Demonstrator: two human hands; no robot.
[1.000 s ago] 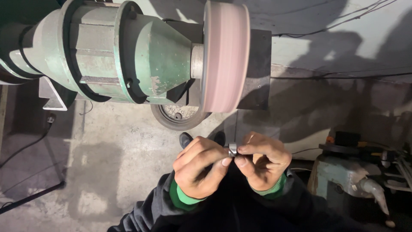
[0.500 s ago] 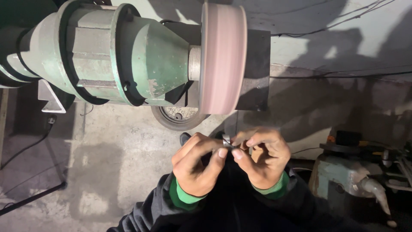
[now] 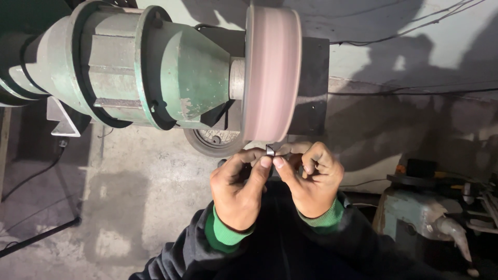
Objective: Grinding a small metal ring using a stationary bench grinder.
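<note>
My left hand (image 3: 239,189) and my right hand (image 3: 311,181) pinch one small dark metal piece (image 3: 270,150) between thumbs and forefingers. The piece sits right at the lower edge of a wide pink buffing wheel (image 3: 272,72); whether it touches the wheel I cannot tell. The wheel is mounted on the shaft of a big green motor housing (image 3: 129,67) to its left. Both wrists show green cuffs under dark sleeves.
A black panel (image 3: 311,85) stands behind the wheel. Below is a stained concrete floor (image 3: 129,197) with a cable at the left. A round metal base (image 3: 212,142) sits under the motor. Another grey-green machine (image 3: 420,218) stands at the lower right.
Both hands have risen with the metal piece, from well below the wheel up to its lower edge.
</note>
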